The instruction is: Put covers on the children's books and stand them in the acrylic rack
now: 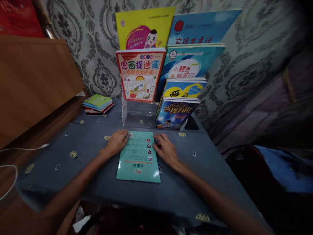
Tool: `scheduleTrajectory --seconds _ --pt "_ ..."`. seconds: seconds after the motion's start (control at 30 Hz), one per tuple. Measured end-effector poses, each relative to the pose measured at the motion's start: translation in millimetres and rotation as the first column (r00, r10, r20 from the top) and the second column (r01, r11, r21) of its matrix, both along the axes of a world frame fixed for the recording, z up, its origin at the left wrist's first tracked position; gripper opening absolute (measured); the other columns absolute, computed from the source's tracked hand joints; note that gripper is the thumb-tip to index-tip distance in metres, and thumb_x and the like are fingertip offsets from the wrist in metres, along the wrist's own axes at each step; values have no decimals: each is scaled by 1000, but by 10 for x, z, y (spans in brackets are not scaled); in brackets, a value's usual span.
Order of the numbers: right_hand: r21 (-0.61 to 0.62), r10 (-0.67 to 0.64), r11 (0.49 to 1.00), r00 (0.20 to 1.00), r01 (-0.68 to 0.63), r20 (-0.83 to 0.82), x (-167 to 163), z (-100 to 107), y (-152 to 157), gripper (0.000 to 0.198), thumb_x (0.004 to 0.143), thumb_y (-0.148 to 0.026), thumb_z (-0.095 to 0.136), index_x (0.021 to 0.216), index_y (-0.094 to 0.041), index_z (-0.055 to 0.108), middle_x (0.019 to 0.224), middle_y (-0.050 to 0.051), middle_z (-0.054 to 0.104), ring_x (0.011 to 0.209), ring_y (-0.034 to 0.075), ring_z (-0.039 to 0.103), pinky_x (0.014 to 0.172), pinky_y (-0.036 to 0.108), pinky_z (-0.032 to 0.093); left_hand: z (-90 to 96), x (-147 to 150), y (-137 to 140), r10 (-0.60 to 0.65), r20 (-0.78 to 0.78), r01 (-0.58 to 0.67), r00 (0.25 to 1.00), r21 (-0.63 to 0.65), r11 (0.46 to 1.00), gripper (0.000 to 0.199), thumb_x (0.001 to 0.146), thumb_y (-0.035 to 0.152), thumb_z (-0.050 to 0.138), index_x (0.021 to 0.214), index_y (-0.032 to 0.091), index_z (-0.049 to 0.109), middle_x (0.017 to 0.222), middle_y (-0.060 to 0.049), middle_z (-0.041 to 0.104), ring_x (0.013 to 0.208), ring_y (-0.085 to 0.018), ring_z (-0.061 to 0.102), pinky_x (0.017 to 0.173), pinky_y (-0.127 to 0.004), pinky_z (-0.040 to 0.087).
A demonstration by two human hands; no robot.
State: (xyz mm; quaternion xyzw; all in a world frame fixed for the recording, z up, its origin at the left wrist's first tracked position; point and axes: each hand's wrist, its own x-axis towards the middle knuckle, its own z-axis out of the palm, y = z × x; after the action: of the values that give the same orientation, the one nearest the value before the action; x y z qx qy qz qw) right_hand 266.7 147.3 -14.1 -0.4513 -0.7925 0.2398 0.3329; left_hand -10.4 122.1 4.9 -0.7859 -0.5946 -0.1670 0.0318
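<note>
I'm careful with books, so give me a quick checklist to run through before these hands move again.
1. Teal book lying flat on the tablecloth: ok.
2. Left hand and right hand on opposite sides of it: ok.
3. Front cover facing up: not ok; the barcode shows, so the back cover seems to be up.
4. Firm hold by both hands: cannot tell; pressure does not show.
5. Red-bordered book standing in the clear stand, not fallen: ok.
6. Book stack apart from the hands: ok; it lies farther back, to the left.
</note>
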Motion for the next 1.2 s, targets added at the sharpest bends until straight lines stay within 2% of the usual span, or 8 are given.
scheduleTrajectory --seconds 0.1,0.2,0.27,0.4,0.6,0.77,0.97,1.2 --pt "89 13 996 997 -21 82 38 39 60 28 91 -26 52 116 -21 64 106 9 65 89 24 64 83 41 53 -147 -47 65 -17 28 16 999 20 1000 28 98 24 47 118 17 65 129 -12 66 121 -27 60 105 -47 48" --pt "90 61 994 998 -60 -8 37 -44 172 32 92 -21 48 120 -21 63 115 11 68 109 28 61 99 48 47 -233 -52 67 -35 50 31 998 76 997 28 99 24 46 116 16 66 128 -13 67 121 -27 61 106 -48 48" --pt "71 60 996 996 -56 -62 23 -136 235 38 90 -17 45 125 -21 60 121 10 69 115 28 60 103 50 45 -250 -58 65 -57 58 50 997 110 993 28 99 25 46 115 16 67 126 -13 68 120 -27 61 106 -48 49" --pt "37 35 999 992 -31 -118 16 -266 279 44 89 -14 43 129 -23 58 123 9 70 116 26 62 102 50 47 -222 -68 70 -108 51 99 993 154 983 29 100 25 44 114 16 68 123 -13 69 114 -26 63 101 -48 51" --pt "5 40 999 982 -40 -183 42 -279 275 47 88 -12 45 132 -25 55 123 7 71 118 25 63 103 50 47 -124 23 116 -197 -6 197 980 112 974 31 99 21 43 117 15 67 122 -14 68 110 -27 64 96 -48 51" --pt "-32 37 998 974 -45 -221 47 -282 284 50 88 -14 45 136 -25 52 124 7 71 117 26 64 103 52 47 -39 228 199 -291 -28 292 956 60 954 32 97 15 43 121 14 65 125 -13 67 111 -27 62 93 -46 51" --pt "9 60 998 973 -59 -224 53 -282 296 57 87 -12 43 143 -23 46 123 7 72 123 26 60 107 52 45 26 534 367 -389 -71 389 919 -3 921 36 95 11 45 126 11 62 126 -14 66 112 -27 61 95 -45 50" --pt "21 86 996 969 -83 -232 57 -284 294 61 87 -10 39 147 -22 42 129 8 68 130 25 56 111 53 41 10 784 571 -422 -63 420 904 -54 906 41 94 8 43 131 14 59 129 -12 64 118 -27 58 98 -44 47"
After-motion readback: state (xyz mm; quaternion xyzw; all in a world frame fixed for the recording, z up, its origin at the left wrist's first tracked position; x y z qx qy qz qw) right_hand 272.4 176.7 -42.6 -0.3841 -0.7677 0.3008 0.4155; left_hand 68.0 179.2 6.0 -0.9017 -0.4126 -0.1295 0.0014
